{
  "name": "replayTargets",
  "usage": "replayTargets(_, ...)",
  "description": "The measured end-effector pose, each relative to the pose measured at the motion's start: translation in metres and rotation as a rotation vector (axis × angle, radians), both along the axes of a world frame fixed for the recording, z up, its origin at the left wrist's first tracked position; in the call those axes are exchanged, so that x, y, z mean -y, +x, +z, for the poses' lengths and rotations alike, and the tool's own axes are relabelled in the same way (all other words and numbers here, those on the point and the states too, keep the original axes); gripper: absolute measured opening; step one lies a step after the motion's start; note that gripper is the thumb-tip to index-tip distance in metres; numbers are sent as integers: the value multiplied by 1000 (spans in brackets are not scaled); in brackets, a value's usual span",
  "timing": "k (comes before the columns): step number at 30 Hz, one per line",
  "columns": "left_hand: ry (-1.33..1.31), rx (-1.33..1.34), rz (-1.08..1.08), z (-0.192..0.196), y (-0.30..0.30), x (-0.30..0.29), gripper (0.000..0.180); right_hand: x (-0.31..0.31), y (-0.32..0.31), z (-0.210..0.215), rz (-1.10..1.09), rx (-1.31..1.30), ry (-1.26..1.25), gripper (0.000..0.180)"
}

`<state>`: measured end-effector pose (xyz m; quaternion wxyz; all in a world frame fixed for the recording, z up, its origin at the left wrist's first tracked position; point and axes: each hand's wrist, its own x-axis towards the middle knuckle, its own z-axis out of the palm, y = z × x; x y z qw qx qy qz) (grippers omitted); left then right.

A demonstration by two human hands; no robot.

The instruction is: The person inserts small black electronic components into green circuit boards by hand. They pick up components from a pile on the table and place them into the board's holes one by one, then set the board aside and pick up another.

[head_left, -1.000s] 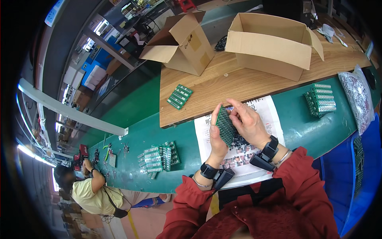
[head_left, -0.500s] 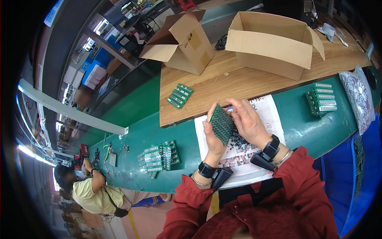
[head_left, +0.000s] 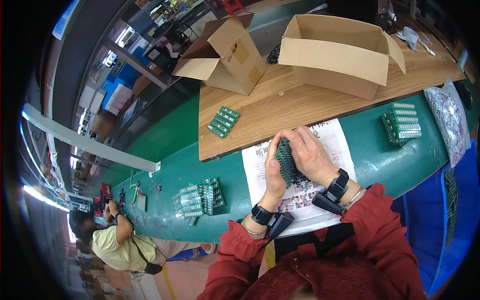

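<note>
A green circuit board panel (head_left: 285, 162) is held up on edge over a sheet of newspaper (head_left: 255, 170). My left hand (head_left: 274, 175) is closed on its left side, thumb toward me. Bent over its upper right part is my right hand (head_left: 311, 154), fingers pressed together at the top edge and hiding much of that face. Small black parts (head_left: 300, 177) lie in a heap on the paper below the board. Both wrists carry black strapped devices.
Stacked circuit boards lie at left (head_left: 197, 200) and right (head_left: 404, 122) on the green table; another board (head_left: 223, 121) rests on the wooden top. Two cardboard boxes (head_left: 335, 57) stand behind. A filled plastic bag (head_left: 446, 120) sits far right. A co-worker (head_left: 117, 245) works at left.
My right hand has moved left and closed in over the board. The board has turned more edge-on, and its face shows less.
</note>
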<state>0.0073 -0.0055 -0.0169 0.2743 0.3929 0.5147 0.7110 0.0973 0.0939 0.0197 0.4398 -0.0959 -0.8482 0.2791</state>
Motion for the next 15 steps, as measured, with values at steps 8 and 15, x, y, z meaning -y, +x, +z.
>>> replayTargets(8,19,217,-54,20,2,-1,95,-1,1,3,4,-109,-136,52)
replayTargets(15,-23,-100,-45,10,3,-2,95,-4,-1,2,1,-126,-150,52)
